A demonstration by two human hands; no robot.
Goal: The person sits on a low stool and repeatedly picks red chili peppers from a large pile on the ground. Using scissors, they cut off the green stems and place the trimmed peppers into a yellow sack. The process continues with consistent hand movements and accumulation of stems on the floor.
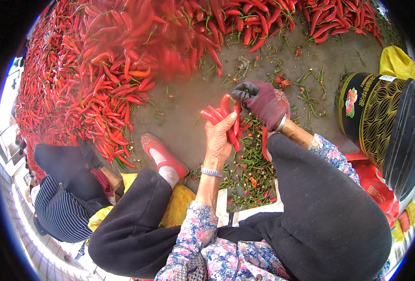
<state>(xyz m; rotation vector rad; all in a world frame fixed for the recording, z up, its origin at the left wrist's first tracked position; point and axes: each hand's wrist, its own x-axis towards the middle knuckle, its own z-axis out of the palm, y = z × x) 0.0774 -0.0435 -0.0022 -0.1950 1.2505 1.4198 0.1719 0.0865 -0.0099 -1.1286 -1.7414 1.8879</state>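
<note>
In my bare left hand [217,138] I hold several red chilli peppers [225,105] in a bunch, my thumb pressed across them. My right hand [263,102] wears a maroon and dark grey glove. Its fingers are pinched together at the upper end of one upright chilli [236,114]; the stem there is hidden by the glove. Below the hands, between my legs, lies a heap of green chilli stems [251,175] with some red bits.
A large pile of red chillies [105,77] spreads across the left and far side. Loose stems [309,95] litter the grey floor [179,109]. At right a black and gold bucket [376,112] lies near red bags [376,189]. Another person [63,207] sits close at left.
</note>
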